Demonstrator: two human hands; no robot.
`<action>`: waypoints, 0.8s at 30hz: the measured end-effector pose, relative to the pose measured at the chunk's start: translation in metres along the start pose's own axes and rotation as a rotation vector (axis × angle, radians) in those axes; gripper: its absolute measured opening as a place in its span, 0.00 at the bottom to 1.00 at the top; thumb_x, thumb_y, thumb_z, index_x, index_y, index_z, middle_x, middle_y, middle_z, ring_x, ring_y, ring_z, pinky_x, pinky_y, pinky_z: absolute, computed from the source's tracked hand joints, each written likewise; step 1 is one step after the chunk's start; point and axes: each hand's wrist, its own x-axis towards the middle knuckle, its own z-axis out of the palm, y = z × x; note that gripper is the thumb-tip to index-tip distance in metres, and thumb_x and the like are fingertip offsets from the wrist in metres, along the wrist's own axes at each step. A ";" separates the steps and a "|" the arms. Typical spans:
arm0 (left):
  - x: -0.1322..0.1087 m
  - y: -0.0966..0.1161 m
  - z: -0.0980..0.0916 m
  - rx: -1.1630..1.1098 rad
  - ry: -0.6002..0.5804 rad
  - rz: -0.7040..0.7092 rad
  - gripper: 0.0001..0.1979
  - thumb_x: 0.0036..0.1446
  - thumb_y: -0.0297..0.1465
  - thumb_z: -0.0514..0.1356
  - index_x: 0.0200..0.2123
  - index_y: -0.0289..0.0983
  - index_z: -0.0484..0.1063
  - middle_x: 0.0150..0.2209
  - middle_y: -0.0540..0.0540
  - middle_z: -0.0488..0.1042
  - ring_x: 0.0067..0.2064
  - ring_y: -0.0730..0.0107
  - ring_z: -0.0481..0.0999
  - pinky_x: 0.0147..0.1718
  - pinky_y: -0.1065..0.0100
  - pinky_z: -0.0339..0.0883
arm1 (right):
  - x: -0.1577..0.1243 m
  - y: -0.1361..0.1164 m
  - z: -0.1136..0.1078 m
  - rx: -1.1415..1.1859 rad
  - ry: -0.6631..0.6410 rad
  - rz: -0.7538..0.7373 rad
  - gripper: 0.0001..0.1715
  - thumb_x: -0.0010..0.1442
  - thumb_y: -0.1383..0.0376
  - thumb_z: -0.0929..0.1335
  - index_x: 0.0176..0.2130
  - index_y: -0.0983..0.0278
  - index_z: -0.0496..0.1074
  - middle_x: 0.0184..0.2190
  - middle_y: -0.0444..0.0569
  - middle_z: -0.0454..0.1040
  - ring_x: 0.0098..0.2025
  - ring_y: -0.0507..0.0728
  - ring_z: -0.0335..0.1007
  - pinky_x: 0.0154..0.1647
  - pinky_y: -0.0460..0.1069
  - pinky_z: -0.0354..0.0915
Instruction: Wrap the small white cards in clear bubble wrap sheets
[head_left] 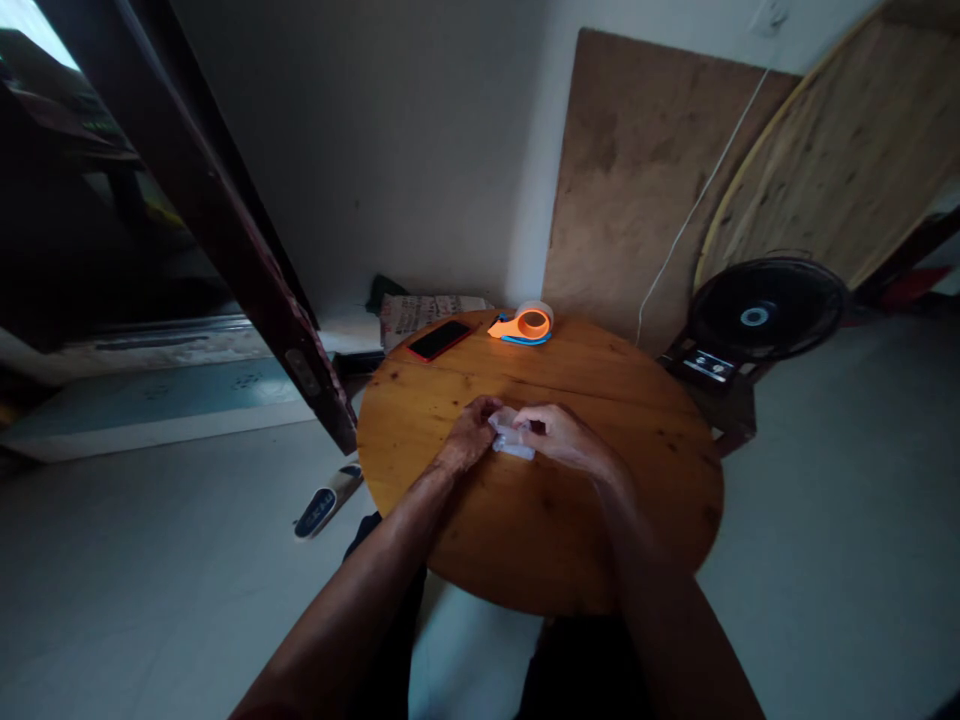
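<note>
A small translucent plastic box (pixel 514 446) sits at the middle of the round wooden table (pixel 600 400), with a raised part that looks like its lid. At its left side my left hand (pixel 474 432) grips the edge, fingers curled. From the right my right hand (pixel 559 435) pinches the upper part with thumb and fingertips. What lies inside the box is too small to tell. Toward the back of the table stands an orange tape dispenser (pixel 517 326) with a roll of tape. A phone with a red edge (pixel 439 341) lies left of it, screen up and dark.
Behind the table are a white wall (pixel 420 150) and a brown board (pixel 630 170) leaning on it. A black fan (pixel 765 310) stands to the right, and a white cord hangs near it. A shoe (pixel 324 505) lies on the floor at left, near the door frame.
</note>
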 end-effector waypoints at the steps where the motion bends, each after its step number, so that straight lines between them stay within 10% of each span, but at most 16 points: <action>1: 0.001 -0.002 0.000 0.034 0.007 0.005 0.15 0.45 0.18 0.55 0.39 0.35 0.68 0.33 0.49 0.76 0.31 0.75 0.73 0.29 0.76 0.64 | 0.000 0.000 0.000 0.000 0.003 0.001 0.10 0.55 0.68 0.64 0.33 0.65 0.75 0.27 0.43 0.72 0.28 0.50 0.62 0.29 0.45 0.55; 10: -0.006 0.009 -0.008 0.409 -0.050 0.084 0.16 0.48 0.22 0.59 0.42 0.34 0.72 0.38 0.45 0.78 0.38 0.69 0.76 0.35 0.73 0.66 | -0.001 -0.002 -0.002 0.017 -0.007 0.010 0.08 0.55 0.66 0.65 0.31 0.65 0.74 0.27 0.43 0.71 0.29 0.51 0.62 0.30 0.45 0.54; 24: -0.021 0.032 -0.016 0.196 -0.245 0.128 0.17 0.44 0.27 0.59 0.42 0.36 0.73 0.37 0.46 0.77 0.38 0.65 0.73 0.39 0.68 0.66 | -0.002 -0.006 -0.003 0.062 0.002 0.058 0.14 0.58 0.58 0.66 0.27 0.64 0.72 0.24 0.43 0.68 0.27 0.50 0.59 0.27 0.45 0.52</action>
